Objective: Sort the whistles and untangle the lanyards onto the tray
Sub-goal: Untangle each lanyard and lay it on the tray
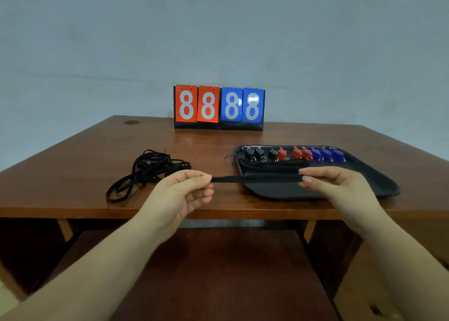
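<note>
Whistles (295,153) lay in a row along the far edge of the tray (379,179), grouped by colour: dark ones at left, red in the middle, blue at right. Sorting looked complete; no whistle was seen loose on the tabletop (73,150).

One lanyard (255,179) was stretched straight between both hands, held above the near part of the tray. Left hand (184,194) pinched one end between thumb and fingertips; right hand (340,184) pinched the other end likewise. Neither hand was free.

Some black cord (272,165) already lay on the tray just below the whistles; the count could not be told.

A tangled heap of lanyards (148,170) sat on the tabletop, left of the tray and well apart from it. Judgement: the untangling was partly done, with the held lanyard to be laid down and the heap left to work through.

Scoreboard (218,107) stood at the back, reading 88 88.
</note>
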Tool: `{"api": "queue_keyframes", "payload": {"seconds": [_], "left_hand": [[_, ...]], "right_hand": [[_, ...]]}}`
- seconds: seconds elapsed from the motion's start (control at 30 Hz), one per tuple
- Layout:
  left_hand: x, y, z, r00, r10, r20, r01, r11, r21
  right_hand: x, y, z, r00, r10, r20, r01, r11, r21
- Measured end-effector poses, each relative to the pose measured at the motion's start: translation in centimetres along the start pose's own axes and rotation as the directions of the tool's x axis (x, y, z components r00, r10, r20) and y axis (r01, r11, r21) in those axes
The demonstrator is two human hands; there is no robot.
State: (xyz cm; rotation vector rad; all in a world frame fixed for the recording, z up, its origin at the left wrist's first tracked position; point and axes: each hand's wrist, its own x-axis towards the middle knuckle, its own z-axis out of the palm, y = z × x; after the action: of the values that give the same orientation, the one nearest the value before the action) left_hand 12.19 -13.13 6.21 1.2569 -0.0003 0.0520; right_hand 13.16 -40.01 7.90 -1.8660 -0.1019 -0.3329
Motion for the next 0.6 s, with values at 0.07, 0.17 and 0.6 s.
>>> {"api": "queue_keyframes", "payload": {"seconds": [0.07, 0.17, 0.6], "left_hand": [[1.3, 0.0, 1.0, 0.999, -0.021, 0.031, 0.019, 0.999, 0.046], [3.5, -0.3, 2.5, 0.997, -0.041, 0.059, 0.03, 0.982, 0.185], [12.8, -3.0, 6.6, 0.983, 0.175, 0.052, -0.145, 0.575, 0.805]], "right_hand": [[1.6, 0.3, -1.1, 1.0, -0.008, 0.022, 0.011, 0.992, -0.127], [4.1, 1.2, -2.6, 0.999, 0.01, 0.048, 0.005, 0.952, -0.306], [11.8, 4.8, -5.0, 0.977, 0.131, 0.169, -0.002, 0.796, -0.606]]}}
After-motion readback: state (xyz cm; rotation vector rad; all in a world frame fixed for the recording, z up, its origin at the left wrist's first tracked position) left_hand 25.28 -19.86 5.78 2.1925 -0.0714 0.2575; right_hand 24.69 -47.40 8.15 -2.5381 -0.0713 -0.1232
